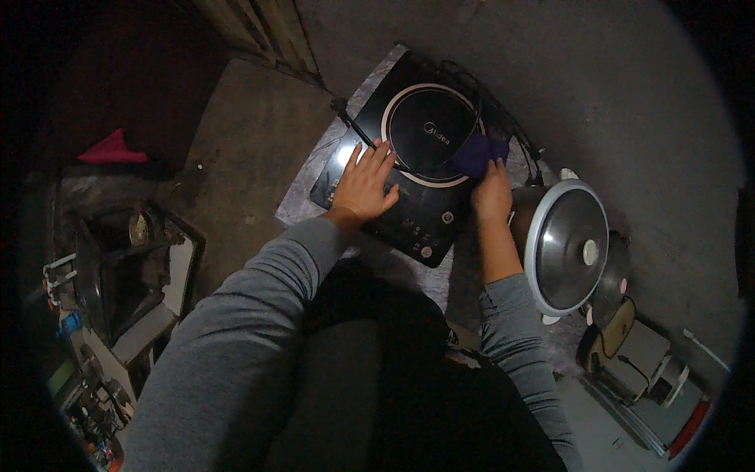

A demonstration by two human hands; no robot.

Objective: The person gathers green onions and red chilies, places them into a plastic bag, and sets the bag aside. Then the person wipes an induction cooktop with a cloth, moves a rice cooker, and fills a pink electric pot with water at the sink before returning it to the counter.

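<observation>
A black Midea induction cooktop (407, 206) lies on a grey marble-patterned tabletop (307, 189). My left hand (364, 182) rests palm down on its near left part, fingers spread. Beside those fingertips runs a black power cord (361, 133), its plug (338, 105) at the left edge of the cooktop. The cord curves across the round cooking zone (433, 115); how it passes the left hand is partly hidden. My right hand (493, 192) grips a purple cloth (481, 154) against the right side of the cooktop. The right hand is slightly blurred.
Close to my right forearm stands a pot with a steel lid (569, 248) and pale rim. Behind it is another round lid (613, 280), and lower right a white appliance (643, 360). More cord (501, 109) lies along the cooktop's far right edge. A sink-like basin (133, 289) is at left.
</observation>
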